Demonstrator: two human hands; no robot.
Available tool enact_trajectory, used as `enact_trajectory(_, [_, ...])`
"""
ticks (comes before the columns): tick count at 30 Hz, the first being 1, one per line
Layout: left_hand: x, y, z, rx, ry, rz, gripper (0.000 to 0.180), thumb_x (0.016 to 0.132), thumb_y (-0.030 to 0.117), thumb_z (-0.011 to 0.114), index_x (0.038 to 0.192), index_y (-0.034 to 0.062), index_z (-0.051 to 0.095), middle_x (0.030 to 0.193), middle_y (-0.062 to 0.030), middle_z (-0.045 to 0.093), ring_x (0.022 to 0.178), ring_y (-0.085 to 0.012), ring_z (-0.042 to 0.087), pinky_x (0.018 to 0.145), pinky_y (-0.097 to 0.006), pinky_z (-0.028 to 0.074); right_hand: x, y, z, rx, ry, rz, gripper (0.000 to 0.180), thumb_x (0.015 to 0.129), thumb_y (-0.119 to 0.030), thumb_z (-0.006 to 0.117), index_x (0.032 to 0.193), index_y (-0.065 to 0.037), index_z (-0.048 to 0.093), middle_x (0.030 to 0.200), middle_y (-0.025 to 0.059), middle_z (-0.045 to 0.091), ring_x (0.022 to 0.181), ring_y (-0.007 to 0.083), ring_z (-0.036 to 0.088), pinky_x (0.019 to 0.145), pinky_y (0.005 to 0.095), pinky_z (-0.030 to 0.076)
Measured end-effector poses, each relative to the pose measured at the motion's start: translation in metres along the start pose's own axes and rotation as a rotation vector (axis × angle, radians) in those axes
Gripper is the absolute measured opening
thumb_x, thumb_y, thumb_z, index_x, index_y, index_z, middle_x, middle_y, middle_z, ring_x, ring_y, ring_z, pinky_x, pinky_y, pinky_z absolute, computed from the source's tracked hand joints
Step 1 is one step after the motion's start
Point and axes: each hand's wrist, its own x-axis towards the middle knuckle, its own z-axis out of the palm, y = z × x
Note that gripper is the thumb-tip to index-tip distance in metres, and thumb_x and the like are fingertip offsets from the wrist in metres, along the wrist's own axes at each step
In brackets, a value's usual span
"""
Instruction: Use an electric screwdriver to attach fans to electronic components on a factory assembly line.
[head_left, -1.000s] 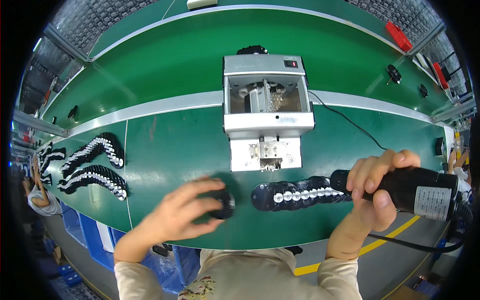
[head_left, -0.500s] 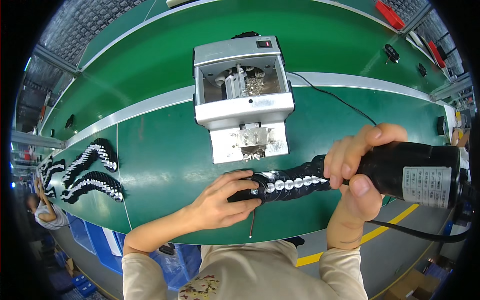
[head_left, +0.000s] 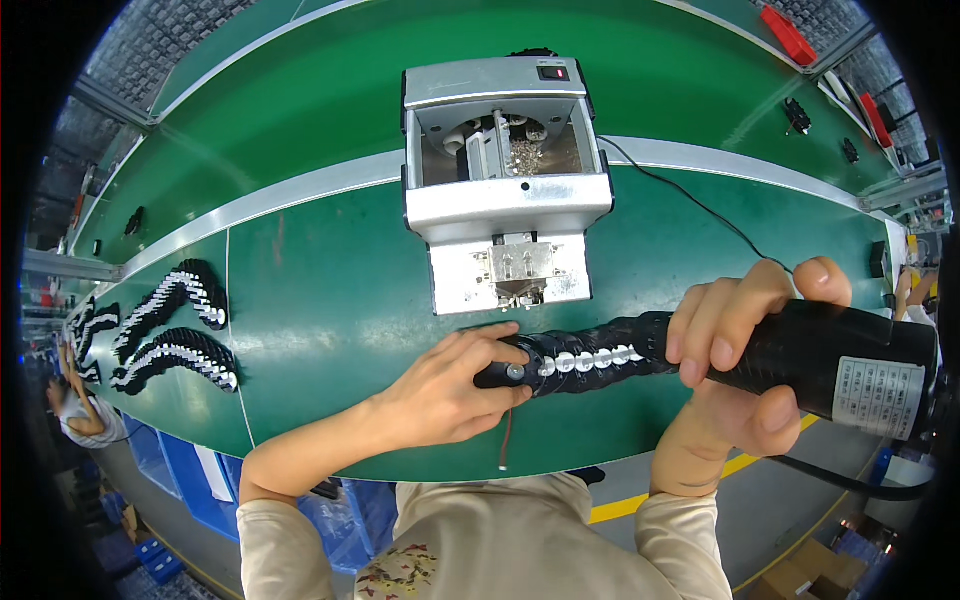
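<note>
A curved, segmented black piece with a row of silver discs (head_left: 595,361) lies along the near part of the table, a thin red-brown wire hanging from its left end. My left hand (head_left: 450,385) closes round that left end. In my right hand (head_left: 735,335) is a thick black cylindrical tool (head_left: 815,355) with a white label and a black cable; its kind cannot be told. The fingers wrap its front, and the thumb stands a little off it. The tool's tip and the right end of the piece are hidden around this hand.
A silver machine (head_left: 510,205) with an open top and small metal bits inside stands just beyond the piece. Similar segmented pieces (head_left: 180,365) lie at the left. Blue bins (head_left: 190,480) sit below the table edge. Another person (head_left: 85,410) is at far left.
The view has shifted slightly. My right thumb has moved away from the tool's side, and the tool sits slightly lower and further right. My left hand keeps hold of the segmented piece.
</note>
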Motion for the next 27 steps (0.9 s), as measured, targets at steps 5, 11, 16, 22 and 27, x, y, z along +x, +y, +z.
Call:
enact_trajectory(5, [0.001, -0.004, 0.005, -0.024, 0.028, 0.015, 0.015, 0.077, 0.011, 0.072, 0.092, 0.0118, 0.072, 0.114, -0.0095, 0.056, 0.117, -0.0334, 0.055, 0.089, -0.043, 0.049, 0.018, -0.004, 0.029, -0.022, 0.029, 0.033, 0.063, 0.086, -0.021, 0.07, 0.137, -0.008, 0.036, 0.079, 0.005, 0.052, 0.058, 0.0171, 0.054, 0.056, 0.0334, 0.048])
enact_trajectory(11, [-0.009, -0.007, 0.001, 0.013, 0.022, 0.035, 0.018, 0.079, 0.013, 0.071, 0.097, 0.0137, 0.071, 0.115, -0.0094, 0.055, 0.115, -0.0322, 0.056, 0.087, -0.042, 0.05, 0.045, 0.015, 0.055, -0.039, 0.103, 0.046, 0.056, 0.088, -0.016, 0.063, 0.136, -0.007, 0.036, 0.075, 0.0053, 0.05, 0.051, 0.0163, 0.05, 0.052, 0.0338, 0.044])
enact_trajectory(16, [-0.018, -0.008, -0.004, 0.048, 0.086, 0.042, 0.014, 0.077, 0.015, 0.075, 0.091, 0.0142, 0.072, 0.111, -0.0089, 0.056, 0.112, -0.0327, 0.059, 0.079, -0.042, 0.052, 0.054, 0.023, 0.062, -0.074, 0.064, 0.066, 0.055, 0.087, -0.016, 0.063, 0.134, -0.005, 0.038, 0.075, 0.0067, 0.051, 0.05, 0.0164, 0.05, 0.05, 0.0347, 0.045])
enact_trajectory(22, [-0.022, -0.013, -0.004, 0.004, 0.074, 0.036, 0.02, 0.079, 0.013, 0.071, 0.098, 0.0167, 0.071, 0.114, -0.0079, 0.056, 0.114, -0.0315, 0.056, 0.085, -0.041, 0.049, 0.054, 0.035, 0.068, -0.188, 0.043, 0.111, 0.045, 0.082, -0.013, 0.061, 0.121, -0.003, 0.041, 0.068, 0.007, 0.048, 0.045, 0.0158, 0.047, 0.045, 0.0338, 0.043])
enact_trajectory(27, [-0.028, -0.017, -0.001, -0.016, 0.116, 0.04, 0.022, 0.077, 0.012, 0.07, 0.099, 0.0159, 0.071, 0.114, -0.0073, 0.056, 0.113, -0.0319, 0.057, 0.084, -0.041, 0.049, 0.057, 0.039, 0.076, -0.229, 0.084, 0.173, 0.04, 0.081, -0.011, 0.06, 0.114, -0.005, 0.04, 0.066, 0.006, 0.046, 0.043, 0.0144, 0.044, 0.044, 0.0321, 0.042])
